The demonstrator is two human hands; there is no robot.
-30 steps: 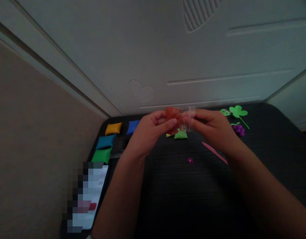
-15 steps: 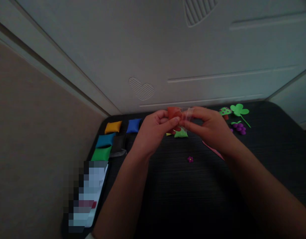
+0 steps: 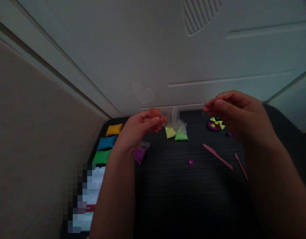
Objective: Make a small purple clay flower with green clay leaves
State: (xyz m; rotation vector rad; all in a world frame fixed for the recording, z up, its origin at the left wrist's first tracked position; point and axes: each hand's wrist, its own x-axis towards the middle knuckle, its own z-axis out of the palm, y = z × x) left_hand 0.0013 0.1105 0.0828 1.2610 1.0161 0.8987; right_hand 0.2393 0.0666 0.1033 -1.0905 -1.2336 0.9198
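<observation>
My left hand (image 3: 136, 130) is closed around a small packet of orange clay (image 3: 155, 112). The packet's clear plastic bag (image 3: 173, 115) sticks out to the right of the fingers, above the table. Raised at the right, my right hand (image 3: 238, 114) has thumb and fingertips pressed together in a pinch; whatever is between them is too small to make out. Below the bag lie a pale yellow clay piece (image 3: 170, 132) and a light green clay packet (image 3: 181, 135). A small purple flower (image 3: 190, 162) with a yellow centre rests on the dark table (image 3: 167, 192).
Yellow (image 3: 114, 129), blue (image 3: 107, 143) and green (image 3: 101, 156) packets line the left side, above a phone (image 3: 85, 199). A purple packet (image 3: 139, 155) lies beside my left forearm. At right are a pink clay knife (image 3: 217, 156), another pink tool (image 3: 241, 166) and a purple-and-yellow piece (image 3: 214, 124).
My hands have moved apart: the left went left with the orange packet, while the right let go of the bag and moved right and up. The pink tools and purple packet are now uncovered.
</observation>
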